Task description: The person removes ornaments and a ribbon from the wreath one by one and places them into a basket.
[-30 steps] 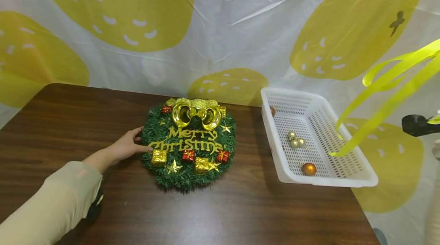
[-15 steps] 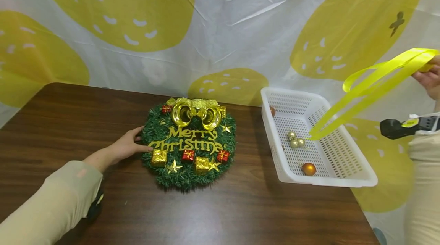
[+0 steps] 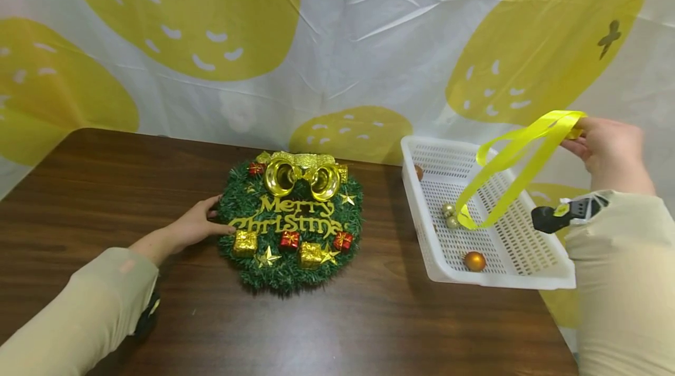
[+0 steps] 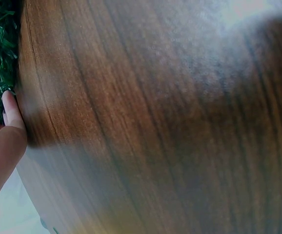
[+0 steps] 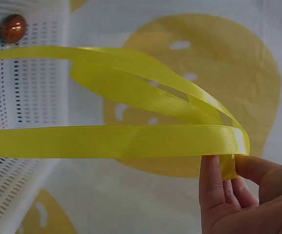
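Fingers (image 5: 210, 183) of the right hand (image 3: 606, 144) pinch a looped yellow ribbon (image 3: 506, 168) above the white basket (image 3: 527, 279); the left hand (image 3: 197, 224), fingers relaxed, steadies the wreath (image 3: 285, 270) mid-desk (image 3: 105, 188).

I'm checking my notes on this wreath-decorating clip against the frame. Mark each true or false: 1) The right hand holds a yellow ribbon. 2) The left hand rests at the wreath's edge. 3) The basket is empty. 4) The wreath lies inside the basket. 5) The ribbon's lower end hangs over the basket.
1) True: the right hand pinches the yellow ribbon.
2) True: the left hand touches the left edge of the wreath.
3) False: the white basket holds an orange ball and small gold balls.
4) False: the wreath lies on the table, left of the basket.
5) True.
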### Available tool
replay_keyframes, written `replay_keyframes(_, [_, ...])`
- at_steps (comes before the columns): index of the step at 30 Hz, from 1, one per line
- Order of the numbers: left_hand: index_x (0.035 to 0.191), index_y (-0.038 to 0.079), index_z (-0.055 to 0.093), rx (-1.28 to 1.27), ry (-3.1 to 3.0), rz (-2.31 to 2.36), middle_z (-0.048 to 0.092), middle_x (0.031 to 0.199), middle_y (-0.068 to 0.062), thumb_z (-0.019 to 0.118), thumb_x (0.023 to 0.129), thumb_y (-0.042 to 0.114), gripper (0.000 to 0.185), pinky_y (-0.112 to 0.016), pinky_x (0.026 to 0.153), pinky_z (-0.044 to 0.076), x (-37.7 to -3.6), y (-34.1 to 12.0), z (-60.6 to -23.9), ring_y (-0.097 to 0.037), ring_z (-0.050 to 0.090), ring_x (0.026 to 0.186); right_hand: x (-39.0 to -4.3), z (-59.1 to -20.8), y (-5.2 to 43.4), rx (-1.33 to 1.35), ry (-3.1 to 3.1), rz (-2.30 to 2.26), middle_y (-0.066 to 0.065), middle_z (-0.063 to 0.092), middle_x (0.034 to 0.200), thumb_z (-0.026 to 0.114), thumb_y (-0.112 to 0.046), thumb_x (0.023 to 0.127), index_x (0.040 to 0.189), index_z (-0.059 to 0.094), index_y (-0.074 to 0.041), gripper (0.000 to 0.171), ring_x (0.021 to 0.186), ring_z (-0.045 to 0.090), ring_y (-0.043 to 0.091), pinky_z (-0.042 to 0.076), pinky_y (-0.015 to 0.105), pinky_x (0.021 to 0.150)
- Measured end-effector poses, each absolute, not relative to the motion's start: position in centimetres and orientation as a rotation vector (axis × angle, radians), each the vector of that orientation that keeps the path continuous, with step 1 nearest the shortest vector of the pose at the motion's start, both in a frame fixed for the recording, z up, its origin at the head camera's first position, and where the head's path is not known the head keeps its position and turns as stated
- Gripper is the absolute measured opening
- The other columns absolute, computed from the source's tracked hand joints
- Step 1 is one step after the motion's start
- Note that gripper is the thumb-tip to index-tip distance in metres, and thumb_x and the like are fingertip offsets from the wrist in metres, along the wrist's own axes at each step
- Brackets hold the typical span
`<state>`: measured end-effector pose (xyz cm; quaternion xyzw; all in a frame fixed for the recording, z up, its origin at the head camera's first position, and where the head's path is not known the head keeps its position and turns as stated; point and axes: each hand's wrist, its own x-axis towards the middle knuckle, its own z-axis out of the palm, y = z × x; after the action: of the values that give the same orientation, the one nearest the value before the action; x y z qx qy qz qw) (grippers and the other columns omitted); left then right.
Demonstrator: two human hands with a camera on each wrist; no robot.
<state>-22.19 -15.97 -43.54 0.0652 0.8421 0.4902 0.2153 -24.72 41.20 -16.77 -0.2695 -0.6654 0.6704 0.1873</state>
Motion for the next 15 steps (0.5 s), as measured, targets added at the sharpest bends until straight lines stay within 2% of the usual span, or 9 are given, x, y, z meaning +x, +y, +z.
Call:
replay_keyframes(4, [0.148, -0.006, -0.006, 0.177, 2.334, 1.36, -0.001, 0.15, -0.036, 0.067, 0.087, 0.029, 0.101, -0.061, 0.105, 0.03, -22.2, -15.9, -43.4, -0.052, 0.013, 0.136, -23.9, -17.9, 39.8, -0.763, -2.053, 1.839, -0.005, 0.057, 0.059, 0.06, -0.011, 0.088, 0.074, 0.06, -0.014, 0.015, 0.052, 0.064, 0.006, 0.055, 0.02, 0.055])
replay_keyframes(9, [0.148, -0.006, -0.005, 0.178, 2.333, 1.364, 0.0, 0.15, -0.036, 0.067, 0.087, 0.029, 0.101, -0.06, 0.105, 0.029, -22.2, -15.8, -43.5, -0.052, 0.014, 0.136, -24.1, -19.4, 39.3, -0.795, -2.237, 1.687, -0.01, 0.054, 0.06, 0.052, -0.01, 0.09, 0.086, 0.055, -0.013, 0.006, 0.05, 0.064, 0.003, 0.054, 0.018, 0.057])
replay_keyframes(15, [0.148, -0.006, -0.006, 0.179, 2.33, 1.365, -0.001, 0.15, -0.036, 0.066, 0.087, 0.028, 0.1, -0.06, 0.104, 0.03, -22.2, -15.8, -43.5, -0.052, 0.014, 0.135, -24.4, -20.8, 38.7, -0.865, -2.374, 1.527, -0.005, 0.05, 0.091, 0.05, -0.014, 0.092, 0.097, 0.052, -0.014, 0.005, 0.052, 0.063, -0.001, 0.054, 0.016, 0.061])
